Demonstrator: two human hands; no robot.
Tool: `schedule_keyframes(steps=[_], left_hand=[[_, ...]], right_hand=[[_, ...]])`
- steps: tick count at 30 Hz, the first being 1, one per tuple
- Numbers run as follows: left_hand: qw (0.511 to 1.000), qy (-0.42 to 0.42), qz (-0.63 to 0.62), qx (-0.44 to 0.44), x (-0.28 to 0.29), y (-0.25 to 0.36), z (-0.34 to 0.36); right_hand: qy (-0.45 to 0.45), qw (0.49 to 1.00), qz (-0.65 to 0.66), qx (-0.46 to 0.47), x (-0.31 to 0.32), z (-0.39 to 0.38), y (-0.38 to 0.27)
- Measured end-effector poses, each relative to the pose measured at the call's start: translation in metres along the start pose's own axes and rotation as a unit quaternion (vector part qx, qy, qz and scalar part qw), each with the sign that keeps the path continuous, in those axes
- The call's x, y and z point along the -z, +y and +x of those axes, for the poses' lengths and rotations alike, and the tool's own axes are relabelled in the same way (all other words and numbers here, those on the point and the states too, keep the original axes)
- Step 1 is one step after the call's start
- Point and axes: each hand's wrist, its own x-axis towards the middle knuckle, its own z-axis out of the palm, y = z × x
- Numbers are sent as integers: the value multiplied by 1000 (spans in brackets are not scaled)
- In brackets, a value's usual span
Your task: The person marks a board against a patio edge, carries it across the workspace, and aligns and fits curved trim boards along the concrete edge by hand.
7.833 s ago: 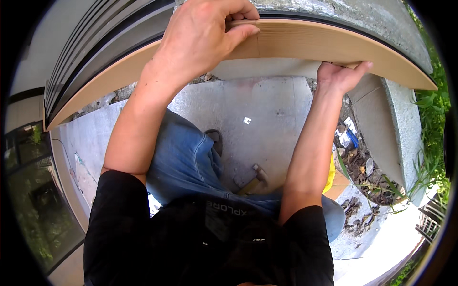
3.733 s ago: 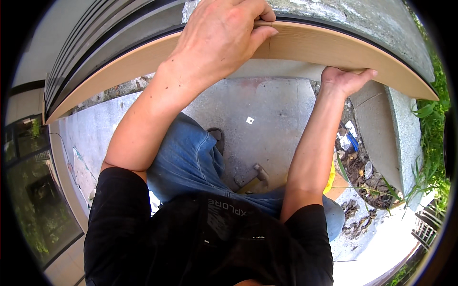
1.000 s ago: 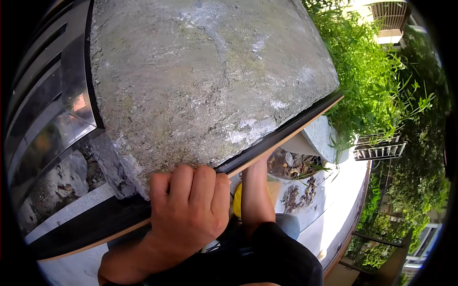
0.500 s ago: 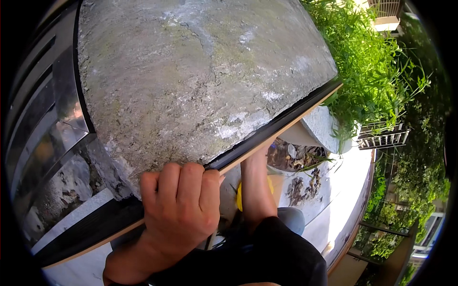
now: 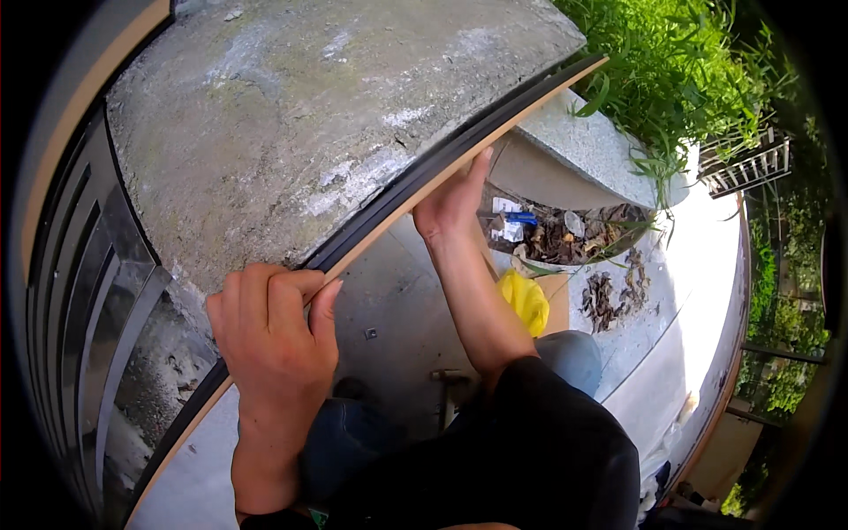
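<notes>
A long wooden board (image 5: 495, 132) with a black strip along its edge runs diagonally along the rough concrete ledge (image 5: 336, 106). My left hand (image 5: 269, 331) is closed over its top edge, thumb on the near face. Further along, my right hand (image 5: 455, 194) holds the board from below, its fingers partly hidden behind it. On the pavement beneath lie a hammer (image 5: 446, 382), partly in shadow, and a small square piece (image 5: 371, 333).
Metal grille bars (image 5: 88, 291) stand at the left. At the right are a yellow bag (image 5: 523, 300), a hollow (image 5: 583, 234) of dead leaves and litter, a pale stone edge (image 5: 574, 132), green plants (image 5: 662, 71) and a white rack (image 5: 742, 168).
From looking straight down earlier, the view has swung over the ledge; in the last second it shifted again, bringing my right hand back into sight. Both hands stay on the board.
</notes>
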Motion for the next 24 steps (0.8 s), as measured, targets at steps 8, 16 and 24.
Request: schedule_keyframes(steps=[8, 16, 24], left_hand=[[999, -2, 44, -2, -5, 13, 2], [996, -21, 21, 80, -5, 26, 0], [988, -28, 145, -44, -16, 65, 12]], right_hand=[[-36, 999, 6, 35, -15, -4, -7], [-50, 998, 28, -9, -3, 1, -15], [-10, 995, 49, -85, -6, -14, -36]])
